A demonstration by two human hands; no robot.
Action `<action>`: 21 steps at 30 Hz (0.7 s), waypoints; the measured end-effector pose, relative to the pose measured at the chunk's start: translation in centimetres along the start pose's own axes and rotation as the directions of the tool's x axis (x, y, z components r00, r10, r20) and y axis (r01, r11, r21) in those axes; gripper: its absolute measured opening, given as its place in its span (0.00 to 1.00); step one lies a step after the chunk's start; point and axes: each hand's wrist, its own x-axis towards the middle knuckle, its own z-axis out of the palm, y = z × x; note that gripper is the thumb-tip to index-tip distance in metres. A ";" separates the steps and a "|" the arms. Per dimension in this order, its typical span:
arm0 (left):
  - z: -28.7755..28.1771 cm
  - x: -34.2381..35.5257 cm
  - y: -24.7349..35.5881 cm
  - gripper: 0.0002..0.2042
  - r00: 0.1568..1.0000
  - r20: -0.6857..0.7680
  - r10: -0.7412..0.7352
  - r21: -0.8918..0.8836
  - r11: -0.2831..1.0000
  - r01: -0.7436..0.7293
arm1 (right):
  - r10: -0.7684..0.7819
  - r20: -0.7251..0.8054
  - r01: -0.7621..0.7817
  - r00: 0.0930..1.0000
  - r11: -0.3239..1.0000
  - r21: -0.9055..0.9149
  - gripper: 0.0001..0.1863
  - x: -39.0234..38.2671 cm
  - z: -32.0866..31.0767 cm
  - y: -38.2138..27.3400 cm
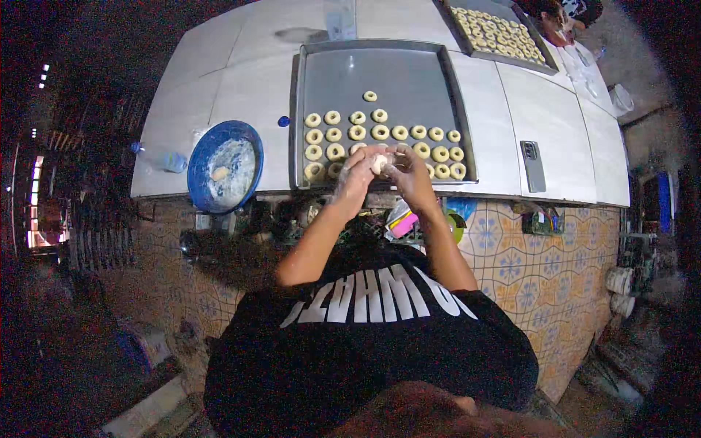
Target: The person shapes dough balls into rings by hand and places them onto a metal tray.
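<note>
Between my floury hands is a small pale dough piece [379, 163], held above the near edge of a large metal baking tray [409, 69]. My left hand [354, 179] has its fingers closed round the dough's left side. From the right, my right hand [414, 179] grips the same piece with bent fingers. Rows of raw dough rings [380, 132] lie on the near half of the tray, and one ring [370, 95] sits farther up by itself. My hands cover some of the rings in the nearest rows.
Left of the tray stands a blue basin [255, 173] with flour and a dough lump [220, 174]. Beside it lie a clear bottle [169, 161] and a blue cap [284, 121]. A phone [533, 166] rests at right. Another ring-filled tray [467, 45] is at far right, near another person [577, 11].
</note>
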 end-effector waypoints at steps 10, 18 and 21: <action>0.0 1.5 -1.7 0.15 0.981 0.048 0.191 0.225 0.954 -0.196 | 0.175 0.067 -0.183 0.982 0.974 0.136 0.10 3.0 -2.9 2.4; -2.8 3.3 -2.6 0.08 0.887 -0.016 0.461 0.712 0.628 -0.313 | 0.133 0.051 -0.129 0.990 0.989 -0.073 0.11 10.6 -6.6 1.9; -3.2 3.9 -2.4 0.08 0.868 -0.005 0.497 0.789 0.536 -0.302 | -0.278 -0.028 0.234 0.960 0.855 -0.462 0.17 14.9 -6.6 4.5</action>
